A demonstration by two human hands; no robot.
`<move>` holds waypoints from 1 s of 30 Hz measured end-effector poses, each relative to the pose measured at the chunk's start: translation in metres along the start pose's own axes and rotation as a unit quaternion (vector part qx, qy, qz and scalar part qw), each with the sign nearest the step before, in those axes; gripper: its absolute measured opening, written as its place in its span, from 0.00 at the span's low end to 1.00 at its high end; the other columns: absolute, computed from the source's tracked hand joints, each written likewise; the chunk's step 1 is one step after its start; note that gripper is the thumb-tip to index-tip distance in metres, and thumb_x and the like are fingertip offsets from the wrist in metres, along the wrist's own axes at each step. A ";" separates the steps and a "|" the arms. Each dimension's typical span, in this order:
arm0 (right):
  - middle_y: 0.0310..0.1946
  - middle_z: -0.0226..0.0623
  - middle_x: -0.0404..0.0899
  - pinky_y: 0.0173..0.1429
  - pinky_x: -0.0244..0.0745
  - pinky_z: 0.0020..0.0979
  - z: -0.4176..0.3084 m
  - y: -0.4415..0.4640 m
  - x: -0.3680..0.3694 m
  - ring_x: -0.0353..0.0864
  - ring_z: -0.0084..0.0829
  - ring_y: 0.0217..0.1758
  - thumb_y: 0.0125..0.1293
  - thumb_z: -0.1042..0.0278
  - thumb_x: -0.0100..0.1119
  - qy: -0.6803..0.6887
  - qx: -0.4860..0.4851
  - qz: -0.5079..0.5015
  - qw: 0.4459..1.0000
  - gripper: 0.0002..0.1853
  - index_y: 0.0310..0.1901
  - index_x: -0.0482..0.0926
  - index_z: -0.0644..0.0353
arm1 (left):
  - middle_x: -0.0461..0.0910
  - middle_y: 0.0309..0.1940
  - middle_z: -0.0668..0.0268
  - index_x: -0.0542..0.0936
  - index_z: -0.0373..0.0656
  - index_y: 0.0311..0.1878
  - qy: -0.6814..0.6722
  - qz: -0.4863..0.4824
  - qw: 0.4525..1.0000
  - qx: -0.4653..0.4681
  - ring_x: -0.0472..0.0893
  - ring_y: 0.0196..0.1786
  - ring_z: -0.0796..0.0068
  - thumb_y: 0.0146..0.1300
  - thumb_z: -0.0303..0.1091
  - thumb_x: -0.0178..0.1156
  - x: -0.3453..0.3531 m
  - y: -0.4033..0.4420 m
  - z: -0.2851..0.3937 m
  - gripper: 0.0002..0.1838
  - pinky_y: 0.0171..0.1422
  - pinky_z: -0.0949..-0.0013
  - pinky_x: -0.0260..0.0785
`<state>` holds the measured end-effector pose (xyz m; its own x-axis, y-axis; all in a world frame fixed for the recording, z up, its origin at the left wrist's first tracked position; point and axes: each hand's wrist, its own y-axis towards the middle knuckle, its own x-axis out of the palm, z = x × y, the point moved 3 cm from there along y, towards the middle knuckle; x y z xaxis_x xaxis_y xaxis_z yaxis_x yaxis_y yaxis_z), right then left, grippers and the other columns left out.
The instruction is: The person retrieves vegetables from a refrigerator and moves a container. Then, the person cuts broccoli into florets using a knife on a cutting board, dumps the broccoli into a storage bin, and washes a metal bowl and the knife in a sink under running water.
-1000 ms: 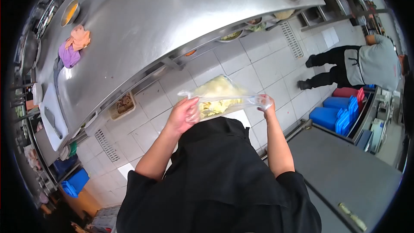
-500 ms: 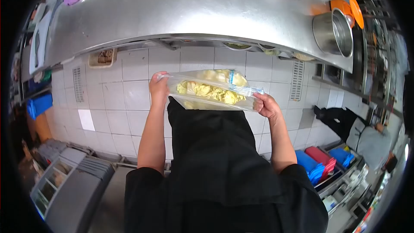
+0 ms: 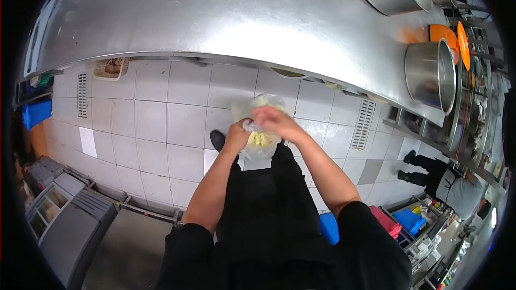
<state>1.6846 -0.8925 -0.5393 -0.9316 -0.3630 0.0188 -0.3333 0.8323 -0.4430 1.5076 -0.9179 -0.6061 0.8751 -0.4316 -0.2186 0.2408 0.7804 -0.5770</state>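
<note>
A clear plastic bag [image 3: 258, 153] hangs in front of my body, with pale yellow leafy pieces [image 3: 262, 139] that look like cut cabbage inside. My left hand [image 3: 237, 136] is closed around the gathered top of the bag, where a twist of plastic shows by the thumb. Right beside it, my right hand [image 3: 275, 122] passes over the bag's top. Motion smears its fingers, so whether they grip the plastic cannot be seen. Both hands hide part of the bag.
A steel worktable [image 3: 215, 11] runs across the front, bearing steel pots [image 3: 430, 75] at the right. A basket [image 3: 111, 69] sits below its edge. Another person [image 3: 451, 185] stands at the right. Behind me are a grey cabinet [image 3: 80, 231] and blue bags [image 3: 409, 221].
My hands have come together from the bag's two ends. The bag, stretched out sideways before, now hangs bunched below them. The view has shifted, and the other person has moved.
</note>
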 end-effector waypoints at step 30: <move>0.67 0.39 0.67 0.63 0.71 0.41 0.231 0.212 -0.075 0.74 0.37 0.64 0.64 0.52 0.64 -0.058 -0.032 -0.186 0.980 0.41 0.75 0.57 0.54 | 0.84 0.43 0.48 0.81 0.36 0.52 -0.107 0.170 0.980 -0.012 0.84 0.48 0.51 0.65 0.42 0.60 0.049 0.114 -0.244 0.20 0.54 0.61 0.73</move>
<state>1.7169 -0.7857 -0.8417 -0.7219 -0.6890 0.0641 -0.6588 0.6559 -0.3685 1.4757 -0.9608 -0.8747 0.9714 -0.0421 -0.2339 -0.0880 0.8505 -0.5186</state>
